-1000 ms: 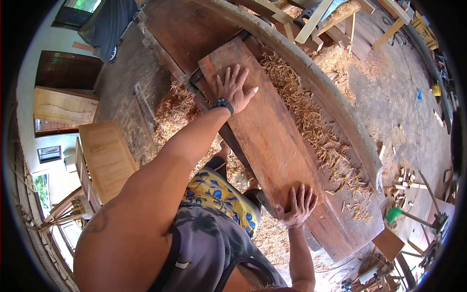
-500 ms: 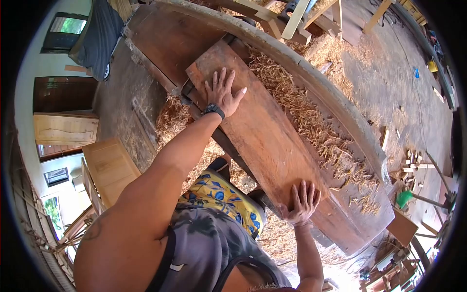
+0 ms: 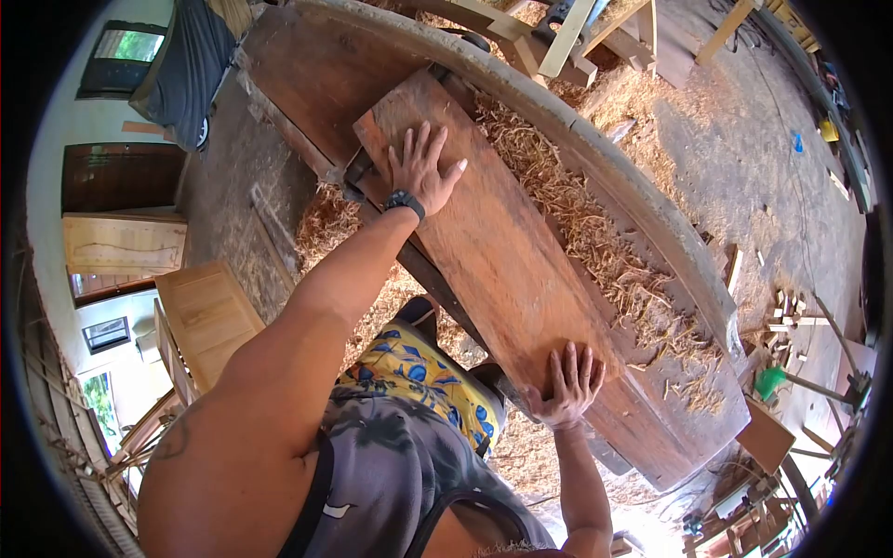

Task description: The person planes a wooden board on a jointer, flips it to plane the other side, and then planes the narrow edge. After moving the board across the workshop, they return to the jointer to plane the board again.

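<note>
A thick reddish-brown board (image 3: 507,246) lies diagonally on a larger wooden workbench (image 3: 307,70). My left hand (image 3: 425,172), with a dark watch on its wrist, rests palm down near the board's upper end, fingers spread. Lower on the same board, my right hand (image 3: 565,386) lies flat near its lower end, the fingers apart and dusty. Neither hand grips anything. Curly wood shavings (image 3: 605,242) are heaped along the board's right side, between it and the bench's curved raised edge (image 3: 614,153).
Pale wooden frames (image 3: 567,37) stand beyond the bench at the top. A wooden cabinet panel (image 3: 209,316) is at the left, near a covered vehicle (image 3: 186,70). Small wood offcuts (image 3: 791,316) and a green object (image 3: 769,381) are at the right. Shavings litter the floor.
Both hands have shifted very slightly left, with my left hand also a little higher in view. The board looks almost unmoved beneath them.
</note>
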